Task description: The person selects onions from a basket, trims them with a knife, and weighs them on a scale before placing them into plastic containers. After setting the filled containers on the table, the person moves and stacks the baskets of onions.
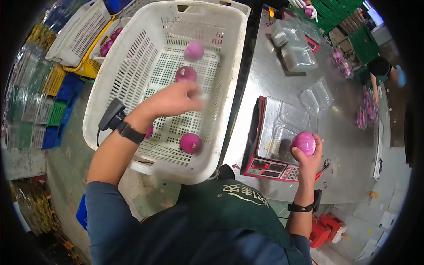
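Note:
My right hand (311, 154) is closed around a peeled red onion (304, 142), above the right part of a red scale (270, 170). A clear plastic tray (287, 126) lies on the scale's metal plate. My left hand (179, 99) is inside a large white basket (229, 84); its fingers are bent and smeared by motion, so I cannot make out their grip. Just beyond that hand is one red onion (186, 73), partly covered by it. Another onion (194, 51) lies farther back, and one more (190, 143) sits near the front.
Stacked clear trays (298, 55) and a loose clear tray (318, 95) are on the steel table (353, 163). Bagged onions (342, 64) lie toward its far right edge. Co-workers' gloved hands (304, 6) and a bare arm (375, 88) show beyond. Crates (81, 33) stand at left.

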Tool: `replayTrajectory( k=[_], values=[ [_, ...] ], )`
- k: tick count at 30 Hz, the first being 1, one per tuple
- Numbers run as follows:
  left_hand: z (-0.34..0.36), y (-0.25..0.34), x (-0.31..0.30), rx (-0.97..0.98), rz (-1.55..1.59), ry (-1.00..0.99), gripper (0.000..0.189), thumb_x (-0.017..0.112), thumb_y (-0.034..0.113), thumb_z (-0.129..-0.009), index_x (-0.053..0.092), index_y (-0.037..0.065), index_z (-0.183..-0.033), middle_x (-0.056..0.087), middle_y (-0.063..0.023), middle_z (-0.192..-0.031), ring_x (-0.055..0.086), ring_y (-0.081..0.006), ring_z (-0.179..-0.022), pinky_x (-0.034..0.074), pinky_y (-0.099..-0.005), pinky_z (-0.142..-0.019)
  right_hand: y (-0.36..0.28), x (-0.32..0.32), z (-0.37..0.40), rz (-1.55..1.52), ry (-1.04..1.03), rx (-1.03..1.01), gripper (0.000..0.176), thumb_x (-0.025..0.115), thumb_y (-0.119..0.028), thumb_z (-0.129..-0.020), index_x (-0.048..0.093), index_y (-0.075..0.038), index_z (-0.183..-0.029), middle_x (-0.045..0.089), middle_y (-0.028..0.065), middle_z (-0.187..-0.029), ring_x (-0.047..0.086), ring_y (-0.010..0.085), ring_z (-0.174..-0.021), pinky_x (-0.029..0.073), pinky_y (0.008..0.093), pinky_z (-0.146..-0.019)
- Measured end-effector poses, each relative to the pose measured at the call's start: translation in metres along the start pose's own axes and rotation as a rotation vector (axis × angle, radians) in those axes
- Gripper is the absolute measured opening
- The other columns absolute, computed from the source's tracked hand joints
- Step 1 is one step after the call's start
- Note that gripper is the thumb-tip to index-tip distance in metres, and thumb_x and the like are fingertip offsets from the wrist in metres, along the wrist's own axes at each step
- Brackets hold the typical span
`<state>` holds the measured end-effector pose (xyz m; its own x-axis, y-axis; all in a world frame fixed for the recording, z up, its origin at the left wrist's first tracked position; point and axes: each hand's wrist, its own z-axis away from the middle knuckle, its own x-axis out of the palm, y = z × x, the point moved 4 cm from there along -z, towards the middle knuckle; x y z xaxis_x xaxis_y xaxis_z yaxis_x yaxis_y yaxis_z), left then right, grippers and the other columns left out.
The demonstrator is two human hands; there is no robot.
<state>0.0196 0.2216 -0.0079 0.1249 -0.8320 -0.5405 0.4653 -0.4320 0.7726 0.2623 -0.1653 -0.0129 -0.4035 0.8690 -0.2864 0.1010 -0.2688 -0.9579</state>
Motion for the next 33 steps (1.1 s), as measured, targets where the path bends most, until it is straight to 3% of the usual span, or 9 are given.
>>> replayTrajectory(
  k=[6, 8, 12, 18, 20, 22, 24, 28, 33],
  values=[
    [-0.024, -0.096, 0.107, 0.021, -0.516, -0.327, 0.057, 0.082, 0.033, -0.075, 0.068, 0.007, -0.124, 0.073, -0.0221, -0.113, 0.070, -0.0345, -0.102, 0.054, -0.0415, -0.091, 0.035, 0.014, -0.001, 0.397, -0.048, -0.119, 0.080, 0.088, -0.023, -0.076, 0.050, -0.001, -0.142, 0.060, 0.0198, -0.132, 0.062, 0.0293, -0.118, 0.051, 0.0378, -0.100],
    [-0.023, -0.123, 0.136, -0.150, -0.447, -0.640, 0.078, 0.085, 0.043, -0.069, 0.062, 0.008, -0.135, 0.066, -0.0269, -0.125, 0.063, -0.0406, -0.119, 0.051, -0.0468, -0.101, 0.000, 0.008, 0.007, 0.310, 0.016, -0.041, 0.077, 0.087, -0.025, -0.078, 0.051, -0.001, -0.142, 0.060, 0.0208, -0.134, 0.061, 0.0295, -0.121, 0.050, 0.0385, -0.102],
    [-0.023, -0.161, 0.181, 0.301, -0.567, -0.632, 0.057, 0.069, 0.043, -0.084, 0.066, 0.009, -0.129, 0.063, -0.0335, -0.123, 0.059, -0.0474, -0.120, 0.049, -0.0485, -0.103, 0.008, -0.050, 0.007, 0.195, 0.256, -0.133, 0.058, 0.083, -0.021, -0.084, 0.058, -0.001, -0.134, 0.063, 0.0142, -0.128, 0.060, 0.0233, -0.118, 0.051, 0.0379, -0.097],
    [-0.023, -0.174, 0.170, 0.436, -0.576, -0.611, 0.039, 0.059, 0.030, -0.095, 0.068, 0.005, -0.124, 0.068, -0.0204, -0.125, 0.061, -0.0392, -0.121, 0.046, -0.0454, -0.106, 0.028, -0.098, 0.037, 0.009, 0.424, -0.089, 0.037, 0.077, -0.009, -0.090, 0.063, -0.001, -0.124, 0.066, 0.0050, -0.112, 0.061, 0.0111, -0.099, 0.052, 0.0272, -0.085],
    [-0.028, -0.110, 0.134, 0.220, -0.190, -0.495, 0.036, 0.068, 0.030, -0.090, 0.071, 0.007, -0.117, 0.070, -0.0196, -0.117, 0.066, -0.0349, -0.112, 0.053, -0.0437, -0.096, 0.036, -0.107, 0.045, 0.035, 0.446, -0.081, 0.037, 0.076, -0.007, -0.090, 0.063, -0.001, -0.124, 0.066, 0.0033, -0.109, 0.061, 0.0091, -0.095, 0.052, 0.0255, -0.082],
    [-0.039, -0.109, 0.100, -0.295, 0.243, -0.471, 0.044, 0.077, 0.025, -0.082, 0.068, 0.008, -0.121, 0.070, -0.0162, -0.108, 0.068, -0.0258, -0.107, 0.058, -0.0399, -0.085, 0.039, -0.110, 0.051, 0.042, 0.466, -0.066, 0.036, 0.077, -0.005, -0.089, 0.064, -0.001, -0.123, 0.066, 0.0027, -0.108, 0.062, 0.0083, -0.094, 0.051, 0.0245, -0.081],
    [-0.034, -0.051, 0.060, -0.269, 0.362, -0.228, 0.062, 0.082, 0.020, -0.073, 0.061, 0.009, -0.131, 0.067, -0.0121, -0.108, 0.067, -0.0211, -0.107, 0.061, -0.0373, -0.079, 0.042, -0.108, 0.052, -0.048, 0.460, -0.050, 0.036, 0.077, -0.005, -0.089, 0.063, -0.001, -0.122, 0.066, 0.0024, -0.107, 0.062, 0.0073, -0.091, 0.051, 0.0243, -0.080],
    [-0.003, 0.029, 0.007, 0.086, 0.931, 0.005, 0.081, 0.080, 0.012, -0.069, 0.048, 0.010, -0.143, 0.056, -0.0125, -0.136, 0.064, -0.0264, -0.115, 0.056, -0.0451, -0.101, 0.032, -0.087, 0.049, -0.185, 0.373, -0.093, 0.035, 0.076, -0.004, -0.089, 0.063, -0.001, -0.122, 0.066, 0.0021, -0.104, 0.062, 0.0059, -0.088, 0.051, 0.0241, -0.078],
    [0.044, 0.118, 0.046, 0.385, 0.997, -0.016, 0.087, 0.087, 0.027, -0.073, 0.042, 0.010, -0.146, 0.047, -0.0191, -0.144, 0.059, -0.0385, -0.125, 0.062, -0.0467, -0.093, -0.017, -0.019, 0.057, -0.154, -0.176, -0.151, 0.056, 0.085, -0.014, -0.080, 0.059, -0.004, -0.129, 0.066, 0.0064, -0.103, 0.064, 0.0105, -0.090, 0.054, 0.0273, -0.076]
  ],
)
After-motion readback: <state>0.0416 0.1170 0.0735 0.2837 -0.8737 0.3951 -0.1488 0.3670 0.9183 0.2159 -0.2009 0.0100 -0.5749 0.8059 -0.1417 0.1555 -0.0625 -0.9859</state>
